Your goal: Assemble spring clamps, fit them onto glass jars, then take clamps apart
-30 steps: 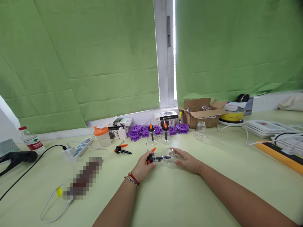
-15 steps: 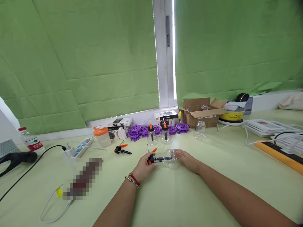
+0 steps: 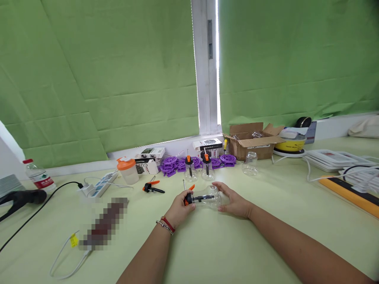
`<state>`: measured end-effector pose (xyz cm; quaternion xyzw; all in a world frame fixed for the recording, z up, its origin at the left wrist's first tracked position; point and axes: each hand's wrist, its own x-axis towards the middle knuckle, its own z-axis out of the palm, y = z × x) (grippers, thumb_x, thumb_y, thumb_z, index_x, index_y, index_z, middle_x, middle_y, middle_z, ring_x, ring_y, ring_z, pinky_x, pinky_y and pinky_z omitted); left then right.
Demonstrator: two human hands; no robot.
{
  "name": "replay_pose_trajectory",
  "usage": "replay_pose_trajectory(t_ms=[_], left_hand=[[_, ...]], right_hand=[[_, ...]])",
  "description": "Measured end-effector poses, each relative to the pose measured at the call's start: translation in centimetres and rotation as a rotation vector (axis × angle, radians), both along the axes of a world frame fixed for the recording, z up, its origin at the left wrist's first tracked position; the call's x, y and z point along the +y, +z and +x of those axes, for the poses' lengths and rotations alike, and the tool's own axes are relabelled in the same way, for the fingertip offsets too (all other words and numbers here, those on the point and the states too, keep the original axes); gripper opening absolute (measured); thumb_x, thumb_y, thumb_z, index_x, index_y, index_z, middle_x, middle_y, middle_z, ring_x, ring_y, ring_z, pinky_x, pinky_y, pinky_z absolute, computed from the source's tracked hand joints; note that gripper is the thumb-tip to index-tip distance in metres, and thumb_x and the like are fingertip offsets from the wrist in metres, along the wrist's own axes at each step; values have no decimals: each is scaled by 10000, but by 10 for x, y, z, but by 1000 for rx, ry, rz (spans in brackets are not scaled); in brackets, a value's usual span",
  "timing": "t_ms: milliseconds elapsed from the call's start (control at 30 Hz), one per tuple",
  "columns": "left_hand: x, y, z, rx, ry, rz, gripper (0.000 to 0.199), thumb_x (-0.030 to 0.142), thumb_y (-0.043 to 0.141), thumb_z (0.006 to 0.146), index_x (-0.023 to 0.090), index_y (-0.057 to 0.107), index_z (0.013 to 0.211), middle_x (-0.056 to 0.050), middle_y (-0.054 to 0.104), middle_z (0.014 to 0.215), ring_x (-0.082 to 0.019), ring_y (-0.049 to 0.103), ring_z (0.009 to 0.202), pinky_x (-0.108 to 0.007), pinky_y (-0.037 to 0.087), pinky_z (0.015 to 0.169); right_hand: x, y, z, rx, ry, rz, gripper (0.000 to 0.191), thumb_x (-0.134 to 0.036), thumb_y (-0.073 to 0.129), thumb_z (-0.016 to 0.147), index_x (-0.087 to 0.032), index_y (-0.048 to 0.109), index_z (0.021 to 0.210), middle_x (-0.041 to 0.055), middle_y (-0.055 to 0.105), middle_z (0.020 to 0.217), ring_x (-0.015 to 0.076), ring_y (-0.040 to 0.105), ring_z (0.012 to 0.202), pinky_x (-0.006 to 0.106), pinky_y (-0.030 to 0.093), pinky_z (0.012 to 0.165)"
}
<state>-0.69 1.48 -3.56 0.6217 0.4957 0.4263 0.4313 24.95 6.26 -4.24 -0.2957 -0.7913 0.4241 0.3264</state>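
A clear bottle (image 3: 212, 202) lies on its side just above or on the table, its base toward the right. My left hand (image 3: 179, 208) is closed around the black pump cap (image 3: 188, 199) at its neck, which has an orange lever and a thin metal spout. Inside the bottle runs a black tube. My right hand (image 3: 237, 203) holds the rounded base, fingers on the far side and thumb on the near side. Left of the bottle a loose pump top (image 3: 151, 187) with an orange lever rests on the table.
Behind my hands stand two bottles with pump tops (image 3: 207, 167) and purple plastic parts (image 3: 170, 165). A capless clear bottle (image 3: 251, 165) stands by an open cardboard box (image 3: 251, 150). Farther left are an orange-lidded cup (image 3: 128, 173) and a power strip (image 3: 103, 184).
My right hand has spread wider around the bottle's base, its thumb now showing on the near side. The bottle and my left hand have barely moved.
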Motion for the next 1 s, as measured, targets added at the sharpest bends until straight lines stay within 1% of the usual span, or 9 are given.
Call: replay_pose_trajectory(t_ms=[67, 200, 333, 433, 633, 733, 867, 933, 1000], left_hand=[[0, 1, 0, 5, 0, 2, 488, 297, 662, 653, 163, 539, 1105, -1, 505, 802, -127, 476, 731, -287, 402, 741], [0, 1, 0, -3, -13, 1, 474, 277, 656, 659, 159, 533, 1101, 6, 498, 793, -123, 495, 705, -291, 414, 728], [0, 1, 1, -7, -11, -6, 484, 264, 658, 657, 155, 529, 1111, 8, 499, 791, -122, 508, 690, -303, 424, 728], [0, 0, 1, -5, -5, -8, 478, 258, 655, 657, 160, 530, 1108, 7, 496, 799, -123, 508, 691, -307, 429, 727], [0, 0, 1, 16, -17, 6, 458, 251, 643, 665, 160, 532, 1101, 6, 497, 793, -128, 502, 706, -300, 422, 726], [0, 1, 1, 11, -19, 6, 470, 263, 644, 668, 159, 528, 1111, 2, 503, 806, -128, 491, 714, -298, 418, 729], [-2, 4, 3, 35, -13, 29, 453, 249, 642, 666, 160, 543, 1099, -3, 498, 835, -130, 466, 750, -289, 404, 749], [-3, 5, 4, 58, -7, 48, 456, 236, 645, 659, 159, 550, 1099, -8, 504, 856, -136, 458, 777, -287, 395, 769], [-4, 7, 5, 75, -3, 60, 462, 223, 650, 651, 156, 555, 1098, -16, 510, 882, -140, 457, 796, -289, 391, 785]], right_hand=[[1, 0, 0, -14, -10, -1, 834, -391, 714, 648, -234, 293, 1351, 103, 415, 1328, 270, 364, 1241, 437, 275, 1045], [4, -2, 0, -22, -6, 8, 820, -401, 699, 669, -210, 298, 1358, 113, 425, 1323, 274, 365, 1243, 435, 255, 1054], [4, -1, 1, -2, 16, -27, 794, -441, 666, 700, -200, 302, 1363, 125, 441, 1327, 271, 349, 1262, 436, 255, 1054], [3, -1, 2, 4, 14, -62, 783, -474, 643, 715, -190, 311, 1365, 130, 465, 1311, 277, 364, 1253, 448, 242, 1057], [2, 0, 0, 28, 0, -136, 705, -529, 595, 736, -190, 397, 1322, 95, 529, 1217, 276, 443, 1176, 434, 308, 1020], [0, 4, -1, 40, 16, -140, 619, -530, 562, 762, -182, 470, 1266, 94, 552, 1164, 277, 466, 1135, 432, 333, 996], [-4, 13, -3, 13, -31, -82, 533, -564, 500, 787, -175, 588, 1141, 98, 564, 1130, 289, 461, 1112, 452, 306, 1001], [-7, 20, -4, 4, -30, -66, 511, -577, 445, 812, -176, 641, 1060, 95, 569, 1124, 287, 454, 1115, 438, 291, 1011], [-11, 25, -5, 16, -29, -85, 526, -586, 390, 834, -170, 670, 991, 92, 586, 1104, 281, 467, 1098, 418, 293, 1009]])
